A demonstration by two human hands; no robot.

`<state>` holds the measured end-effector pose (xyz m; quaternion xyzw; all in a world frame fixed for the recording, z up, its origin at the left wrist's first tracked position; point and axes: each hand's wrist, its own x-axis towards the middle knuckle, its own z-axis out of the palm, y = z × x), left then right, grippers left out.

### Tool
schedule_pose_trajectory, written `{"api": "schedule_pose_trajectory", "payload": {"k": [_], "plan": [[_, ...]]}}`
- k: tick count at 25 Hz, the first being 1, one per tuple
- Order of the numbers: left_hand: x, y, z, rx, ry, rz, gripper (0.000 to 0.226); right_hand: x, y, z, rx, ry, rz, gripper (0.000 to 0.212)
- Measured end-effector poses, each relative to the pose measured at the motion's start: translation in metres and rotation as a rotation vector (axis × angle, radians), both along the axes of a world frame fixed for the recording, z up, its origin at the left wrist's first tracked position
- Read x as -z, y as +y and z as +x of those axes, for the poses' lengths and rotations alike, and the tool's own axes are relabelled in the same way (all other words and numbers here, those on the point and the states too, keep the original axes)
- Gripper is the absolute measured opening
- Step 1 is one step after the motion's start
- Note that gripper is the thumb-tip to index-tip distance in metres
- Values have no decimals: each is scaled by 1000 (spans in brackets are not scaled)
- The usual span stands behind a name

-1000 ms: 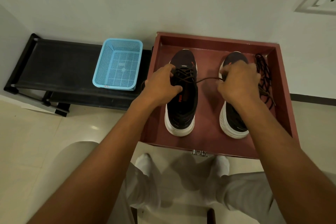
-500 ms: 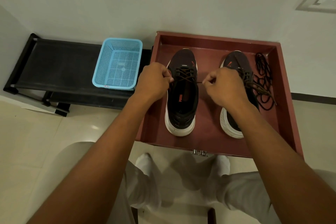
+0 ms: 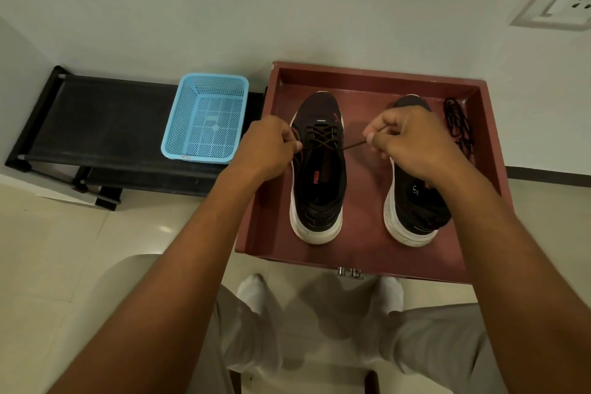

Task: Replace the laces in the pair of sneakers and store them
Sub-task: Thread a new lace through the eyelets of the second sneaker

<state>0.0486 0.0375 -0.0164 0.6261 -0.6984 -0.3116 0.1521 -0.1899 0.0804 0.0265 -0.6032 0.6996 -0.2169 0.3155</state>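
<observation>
Two dark sneakers with white soles stand side by side in a reddish-brown drawer (image 3: pixel 361 78). The left sneaker (image 3: pixel 318 198) has a dark lace (image 3: pixel 323 134) crossed through its front eyelets. My left hand (image 3: pixel 267 145) pinches one end of that lace at the shoe's left side. My right hand (image 3: pixel 406 141) grips the other end, which runs taut from the eyelets to my fingers. The right sneaker (image 3: pixel 415 211) lies partly under my right hand and forearm. A loose bundle of dark laces (image 3: pixel 457 120) rests in the drawer's far right corner.
A light blue plastic basket (image 3: pixel 206 117) sits on a black low rack (image 3: pixel 96 125) left of the drawer. A white wall rises behind, with a socket plate (image 3: pixel 563 0) at top right. My legs in grey trousers and white socks are below, on a pale tiled floor.
My right hand has pulled the lace end out to the right and now covers the right sneaker's front again. My left hand stays at the left sneaker's side, holding its end.
</observation>
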Motion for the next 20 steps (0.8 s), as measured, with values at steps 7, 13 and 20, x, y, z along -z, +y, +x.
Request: {"api": "schedule_pose_trajectory", "payload": {"k": [7, 13, 20], "plan": [[4, 1, -5, -70, 24, 30, 24, 30, 2, 11, 72, 201, 35, 23], [8, 0, -1, -131, -27, 22, 23, 33, 3, 5, 140, 212, 94, 22], [-1, 3, -4, -62, 5, -48, 10, -5, 10, 9, 78, -595, 298, 24]]}}
